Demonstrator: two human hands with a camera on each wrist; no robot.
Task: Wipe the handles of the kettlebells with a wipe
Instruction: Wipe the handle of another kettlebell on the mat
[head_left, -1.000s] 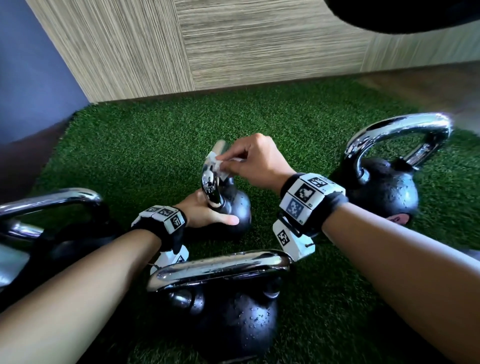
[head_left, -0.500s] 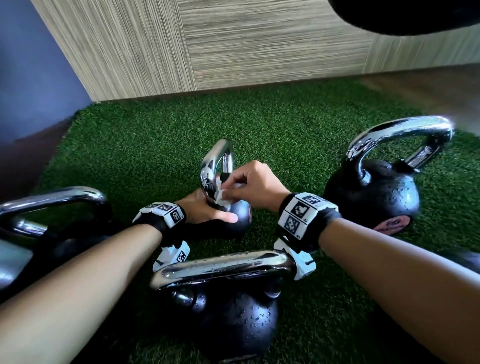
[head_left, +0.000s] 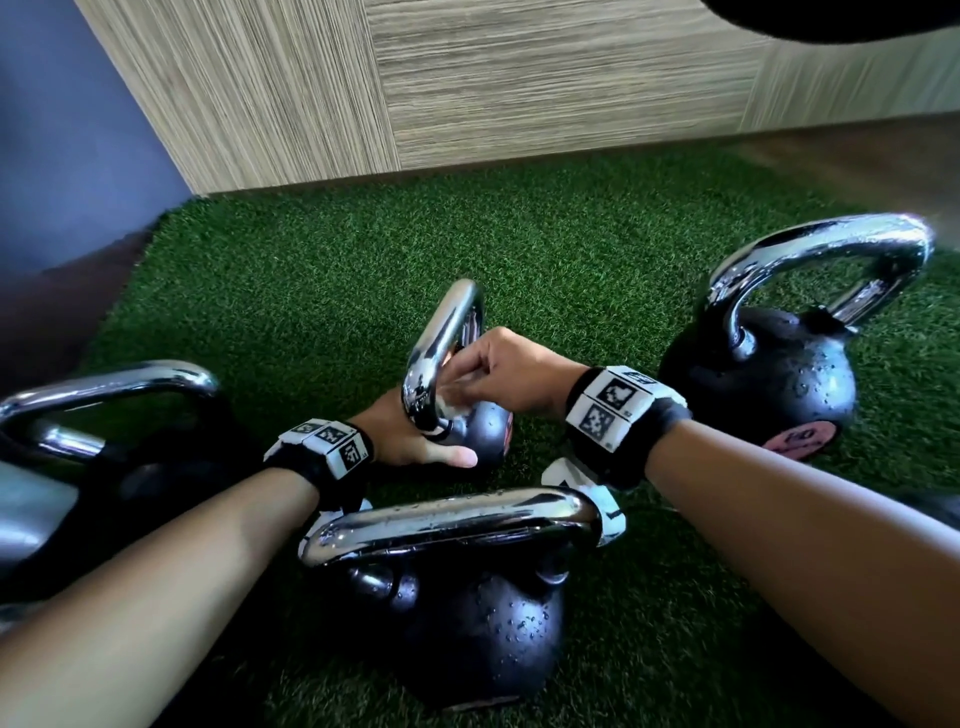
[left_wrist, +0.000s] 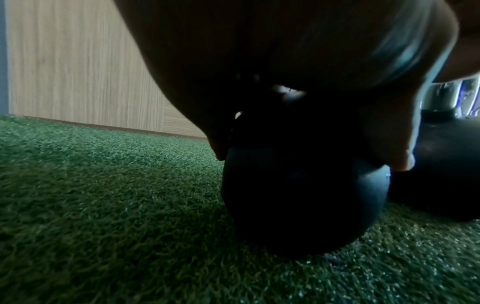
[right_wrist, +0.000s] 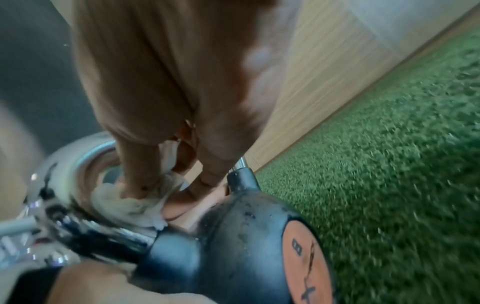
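Wipe (right_wrist: 135, 203): white, crumpled, pinched in the curled fingers (right_wrist: 135, 164) of the right hand (head_left: 511, 376) and pressed against the lower inside of the chrome handle (head_left: 441, 343), near where it meets the ball. In the head view only a small white scrap shows below the fingers.

Small kettlebell (head_left: 478, 426): black ball, chrome loop handle, orange disc on its side marked with an 8 in the right wrist view (right_wrist: 306, 263). Stands on the green turf (head_left: 322, 280), mid-scene, between the two forearms.

Left hand (head_left: 410, 441): laid over the ball of the small kettlebell, thumb stretched along its near side, fingers draped down over the far side; it steadies the ball. The left wrist view is dark, showing the palm above the ball (left_wrist: 303, 195).

Near kettlebell (head_left: 467, 613): larger, black, water-beaded, chrome handle lying crosswise just beside the wrists.

Right kettlebell (head_left: 763, 384): large, black, beaded with drops, tall chrome handle, pink disc low on its side; well apart from the small one.

Left kettlebell (head_left: 104, 400): partly cut off at the frame edge, chrome handle visible.

Wall (head_left: 467, 78): wood-grain panels behind the turf.
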